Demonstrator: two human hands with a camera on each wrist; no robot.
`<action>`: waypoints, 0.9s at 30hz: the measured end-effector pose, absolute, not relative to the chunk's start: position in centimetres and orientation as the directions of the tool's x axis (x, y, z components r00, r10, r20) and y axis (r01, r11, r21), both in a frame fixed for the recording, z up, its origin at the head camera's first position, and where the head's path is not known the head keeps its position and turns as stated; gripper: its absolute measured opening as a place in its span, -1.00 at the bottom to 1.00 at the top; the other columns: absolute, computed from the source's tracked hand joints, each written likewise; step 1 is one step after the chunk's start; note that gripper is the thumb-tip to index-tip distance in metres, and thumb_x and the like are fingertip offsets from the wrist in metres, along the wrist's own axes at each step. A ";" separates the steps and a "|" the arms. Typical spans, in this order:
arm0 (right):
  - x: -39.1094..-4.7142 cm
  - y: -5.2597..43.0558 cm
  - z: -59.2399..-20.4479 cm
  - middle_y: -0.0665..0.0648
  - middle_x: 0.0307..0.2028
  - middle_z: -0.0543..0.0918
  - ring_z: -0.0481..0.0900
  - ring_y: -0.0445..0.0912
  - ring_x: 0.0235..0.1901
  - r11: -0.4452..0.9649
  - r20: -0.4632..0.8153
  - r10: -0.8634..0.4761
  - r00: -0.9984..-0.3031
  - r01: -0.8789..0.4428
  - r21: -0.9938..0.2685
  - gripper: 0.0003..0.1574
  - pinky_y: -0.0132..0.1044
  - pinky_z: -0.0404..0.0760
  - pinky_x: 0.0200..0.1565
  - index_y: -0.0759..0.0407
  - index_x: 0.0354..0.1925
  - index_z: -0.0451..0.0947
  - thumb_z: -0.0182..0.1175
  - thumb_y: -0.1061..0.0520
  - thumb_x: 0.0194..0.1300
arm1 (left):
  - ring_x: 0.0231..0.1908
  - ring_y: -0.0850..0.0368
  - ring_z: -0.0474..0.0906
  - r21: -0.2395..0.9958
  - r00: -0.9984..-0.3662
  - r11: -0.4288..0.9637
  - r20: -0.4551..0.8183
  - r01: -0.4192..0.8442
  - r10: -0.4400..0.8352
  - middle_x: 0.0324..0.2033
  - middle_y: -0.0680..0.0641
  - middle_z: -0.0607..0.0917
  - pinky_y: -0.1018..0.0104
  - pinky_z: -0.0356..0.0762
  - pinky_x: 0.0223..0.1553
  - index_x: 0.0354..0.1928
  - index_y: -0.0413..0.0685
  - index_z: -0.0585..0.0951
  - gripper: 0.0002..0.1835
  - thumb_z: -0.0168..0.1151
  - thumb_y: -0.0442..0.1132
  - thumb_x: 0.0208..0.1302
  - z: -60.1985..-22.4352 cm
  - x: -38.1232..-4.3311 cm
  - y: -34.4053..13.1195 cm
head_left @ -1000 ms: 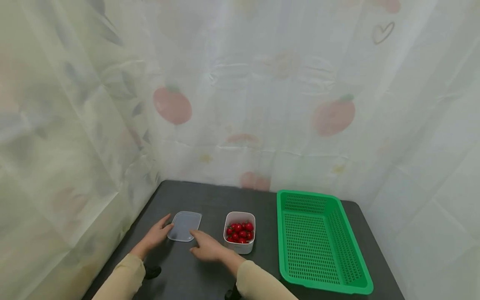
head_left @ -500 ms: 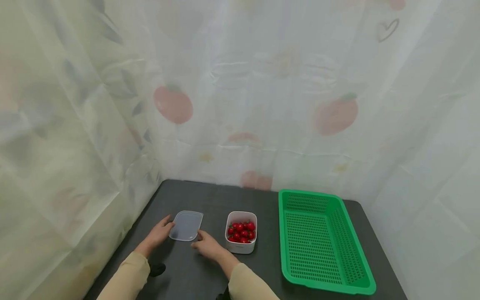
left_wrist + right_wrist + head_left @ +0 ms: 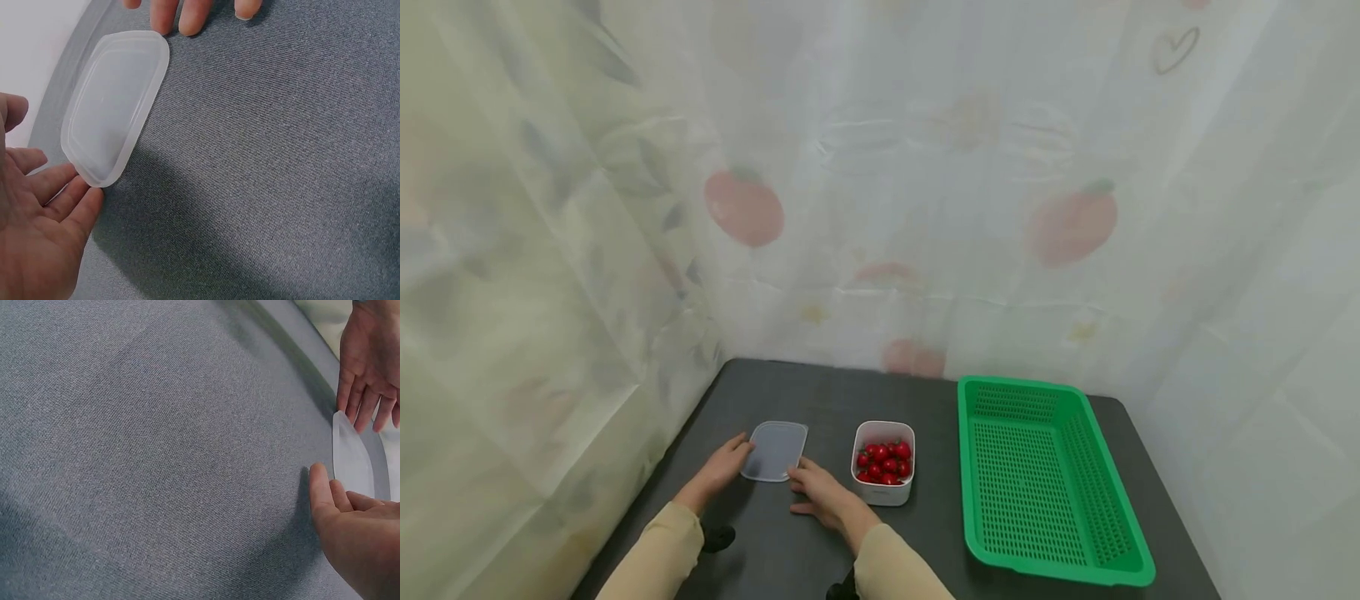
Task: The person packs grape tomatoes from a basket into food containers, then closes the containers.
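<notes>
A translucent plastic lid (image 3: 775,451) with rounded corners lies flat on the dark grey table. My left hand (image 3: 721,467) is at its left edge, and in the left wrist view those fingers (image 3: 69,200), nearly straight, touch the rim. On the opposite side my right hand (image 3: 826,493) has its fingertips at the lid's right edge, with its thumb held apart. To the right of that hand stands a white plastic container (image 3: 887,497), without a cover, holding several small red cherry tomatoes (image 3: 883,462).
A large green plastic basket (image 3: 967,500) with perforated sides and bottom stands on the right of the table (image 3: 835,392). Pale printed curtains (image 3: 925,208) hang close behind the table and along both sides.
My right hand has drawn back slightly, then settled at the lid's right edge, its thumb spread away from the fingers. My left hand has stayed by the lid's left edge.
</notes>
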State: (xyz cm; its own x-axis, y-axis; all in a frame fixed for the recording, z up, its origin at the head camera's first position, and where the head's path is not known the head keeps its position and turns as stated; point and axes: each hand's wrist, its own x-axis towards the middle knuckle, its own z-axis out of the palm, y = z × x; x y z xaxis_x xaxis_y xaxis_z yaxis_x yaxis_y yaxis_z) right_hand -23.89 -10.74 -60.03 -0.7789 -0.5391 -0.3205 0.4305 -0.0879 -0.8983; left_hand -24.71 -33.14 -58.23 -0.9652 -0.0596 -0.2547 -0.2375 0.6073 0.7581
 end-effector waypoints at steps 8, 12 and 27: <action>-23.2 -10.3 -60.4 0.35 0.38 0.36 0.28 0.33 0.39 -0.075 -0.302 -0.553 -0.776 0.408 -0.910 -0.22 0.27 0.48 0.18 0.40 0.55 0.08 0.06 0.06 0.59 | 0.41 -0.54 0.11 0.760 -0.966 0.604 -0.249 -0.239 -0.069 0.43 -0.60 0.12 -0.29 0.29 0.29 0.48 -0.60 0.08 -0.33 -0.23 -0.09 0.68 -58.4 -24.5 -33.6; -22.8 -9.7 -60.5 0.40 0.37 0.37 0.34 0.32 0.35 -0.038 -0.318 -0.561 -0.764 0.407 -0.912 -0.23 0.25 0.52 0.14 0.46 0.52 0.09 0.07 0.09 0.58 | 0.27 -0.50 0.37 0.769 -0.957 0.581 -0.280 -0.268 -0.070 0.35 -0.62 0.27 -0.12 0.58 0.07 0.44 -0.63 0.13 -0.34 -0.24 -0.09 0.67 -58.1 -24.4 -33.6; -21.7 -7.0 -59.9 0.39 0.25 0.48 0.55 0.25 0.15 0.062 -0.311 -0.538 -0.784 0.331 -0.942 -0.30 0.14 0.63 0.04 0.54 0.44 0.19 0.11 0.20 0.50 | 0.05 -0.48 0.56 0.728 -0.914 0.580 -0.397 -0.366 -0.080 0.07 -0.57 0.52 -0.13 0.65 -0.09 0.34 -0.67 0.22 -0.22 -0.19 0.09 0.63 -56.9 -23.8 -33.9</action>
